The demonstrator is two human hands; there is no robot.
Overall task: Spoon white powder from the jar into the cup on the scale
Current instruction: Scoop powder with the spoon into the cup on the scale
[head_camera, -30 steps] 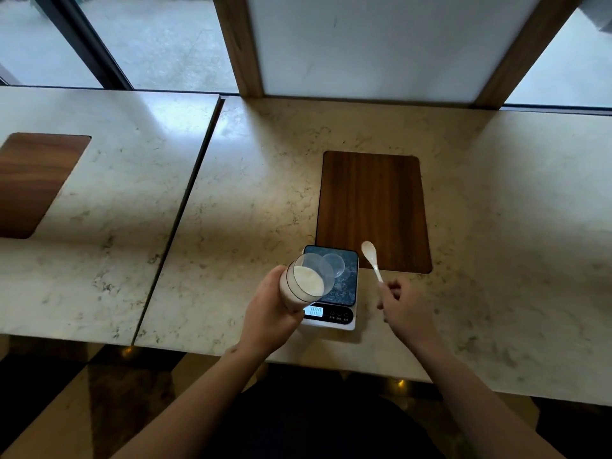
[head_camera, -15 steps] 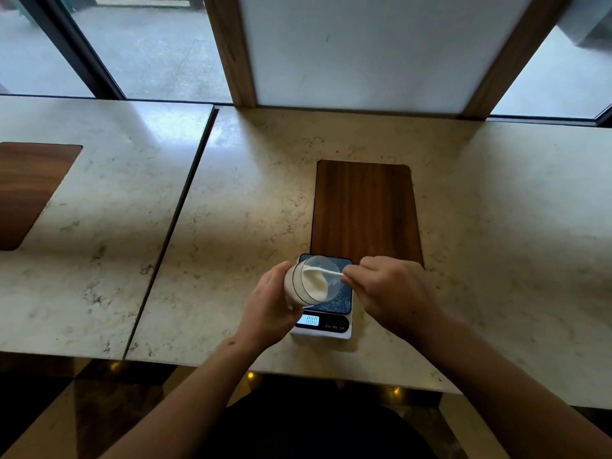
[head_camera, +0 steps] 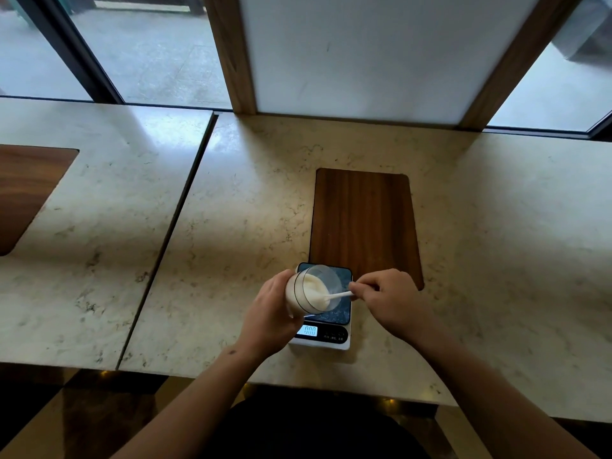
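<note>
Now the right hand [head_camera: 389, 301] pinches the white spoon [head_camera: 337, 296] with its bowl lower in the powder than half a second ago, while the left hand [head_camera: 270, 314] grips the tilted jar [head_camera: 309, 293]. Jar and spoon hang above the scale [head_camera: 331, 329] and hide the cup; a wooden board [head_camera: 364, 223] lies behind on the marble surface [head_camera: 231, 226].

A pale marble-look countertop [head_camera: 496, 260] with grey-brown veining fills the middle of the view; a dark seam [head_camera: 172, 233] runs from far to near and parts it from a second slab [head_camera: 99, 226] on the left; each slab holds a dark wood inlay, one [head_camera: 364, 223] right of centre and one [head_camera: 23, 193] cut off by the left edge. Along the far side stands a white panel [head_camera: 364, 54] framed by two wooden posts [head_camera: 231, 51]; windows [head_camera: 149, 48] either side show grey pavement and cast cool daylight glare on the stone; a glossy dark floor [head_camera: 82, 419] lies below the near edge.
</note>
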